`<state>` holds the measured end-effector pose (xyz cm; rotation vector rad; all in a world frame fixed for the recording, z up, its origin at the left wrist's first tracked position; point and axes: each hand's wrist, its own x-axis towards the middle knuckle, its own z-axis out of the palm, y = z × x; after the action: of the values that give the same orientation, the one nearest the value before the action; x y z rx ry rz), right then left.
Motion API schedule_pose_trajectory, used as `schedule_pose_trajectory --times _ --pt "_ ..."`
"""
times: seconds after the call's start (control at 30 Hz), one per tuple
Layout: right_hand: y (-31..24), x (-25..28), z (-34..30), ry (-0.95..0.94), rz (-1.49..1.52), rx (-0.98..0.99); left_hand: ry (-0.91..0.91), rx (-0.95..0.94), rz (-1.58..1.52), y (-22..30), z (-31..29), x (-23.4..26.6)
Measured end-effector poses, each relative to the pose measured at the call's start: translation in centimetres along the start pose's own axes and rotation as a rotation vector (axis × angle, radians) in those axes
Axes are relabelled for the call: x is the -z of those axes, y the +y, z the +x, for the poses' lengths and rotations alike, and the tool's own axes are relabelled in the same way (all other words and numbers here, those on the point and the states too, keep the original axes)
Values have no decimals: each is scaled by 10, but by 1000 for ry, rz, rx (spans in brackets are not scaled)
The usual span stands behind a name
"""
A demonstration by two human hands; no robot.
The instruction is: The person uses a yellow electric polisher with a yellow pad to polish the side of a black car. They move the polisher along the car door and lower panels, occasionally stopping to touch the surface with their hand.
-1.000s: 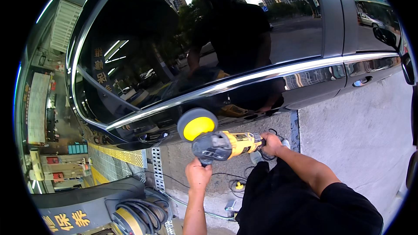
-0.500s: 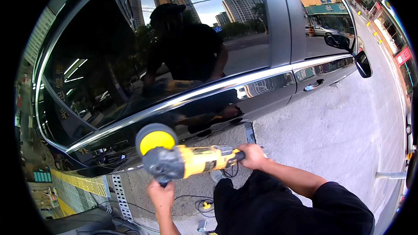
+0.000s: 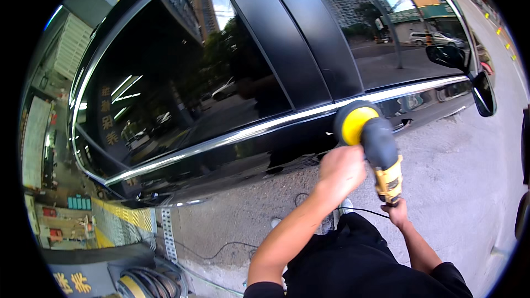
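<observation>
A yellow and black power polisher (image 3: 388, 172) is in both my hands, tilted, with its head upward. My left hand (image 3: 343, 170) is closed at the front, where the side handle was; its fingers are partly hidden and smeared by motion. My right hand (image 3: 396, 211) wraps round the rear end of the body. The round pad, with a yellow backing (image 3: 359, 126) and dark rim, lies at the black car door (image 3: 265, 154) just below the chrome window strip (image 3: 221, 142), near the seam between the doors. Whether it touches the paint I cannot tell.
A side mirror (image 3: 483, 94) sticks out at the right end of the car. The power cord (image 3: 221, 249) trails over the concrete ground near my feet. At lower left are a coiled hose (image 3: 149, 284), a perforated metal strip (image 3: 168, 232) and yellow-edged floor grating (image 3: 124, 215).
Both hands have carried the polisher right along the car, from the rear door to near the door seam. It has turned from lying sideways to pointing up, and my view has shifted right.
</observation>
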<state>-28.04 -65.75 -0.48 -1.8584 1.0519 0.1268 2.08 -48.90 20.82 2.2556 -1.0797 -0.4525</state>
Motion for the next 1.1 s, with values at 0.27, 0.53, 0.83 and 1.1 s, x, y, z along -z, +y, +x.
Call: schedule_pose_trajectory --times 0.27,0.53,0.83,1.1 --pt "48 -4 12 -158 44 -66 -101 120 28 17 -7 -40" --pt "-73 -117 40 -451 -228 378 228 764 -62 -117 -221 14" --pt "-75 -211 -63 -946 -683 552 422 1241 -445 -139 -483 -45" --pt "28 -231 -117 -973 -689 498 380 1329 -816 -148 -554 -97"
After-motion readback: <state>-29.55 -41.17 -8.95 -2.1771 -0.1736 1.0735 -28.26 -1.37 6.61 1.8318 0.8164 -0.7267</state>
